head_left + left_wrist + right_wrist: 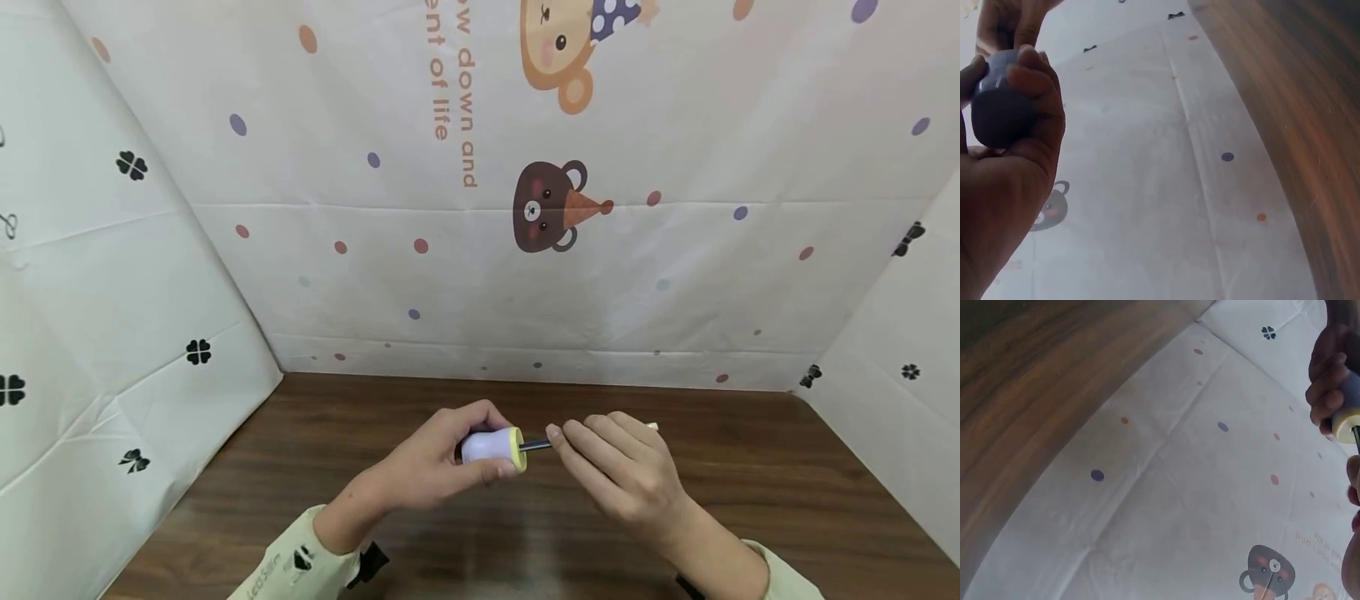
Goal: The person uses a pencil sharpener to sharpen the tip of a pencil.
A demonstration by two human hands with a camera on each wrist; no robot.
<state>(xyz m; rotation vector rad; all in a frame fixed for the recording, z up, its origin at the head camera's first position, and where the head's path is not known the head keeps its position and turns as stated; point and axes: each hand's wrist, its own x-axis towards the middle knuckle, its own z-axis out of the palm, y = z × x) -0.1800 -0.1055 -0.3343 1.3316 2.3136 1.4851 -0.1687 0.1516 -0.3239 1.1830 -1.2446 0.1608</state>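
My left hand (429, 467) grips a small lavender pencil sharpener (487, 447) with a yellow rim, fingers over the top and thumb along the near side. From the yellow end comes a dark pencil (536, 446), its tip hidden inside the sharpener. The right hand (628, 471) pinches this pencil close to the sharpener, and a pale end shows beyond the knuckles. In the left wrist view the rounded dark back of the sharpener (1000, 115) sits between thumb and fingers. The right wrist view catches the yellow rim (1344, 427) at its right edge, with the pencil in it.
Both hands are above a dark brown wooden table (315, 433). A white cloth (450, 287) with coloured dots and bear faces hangs behind it. White side cloths (150, 275) with black clover and bow prints flank the table left and right.
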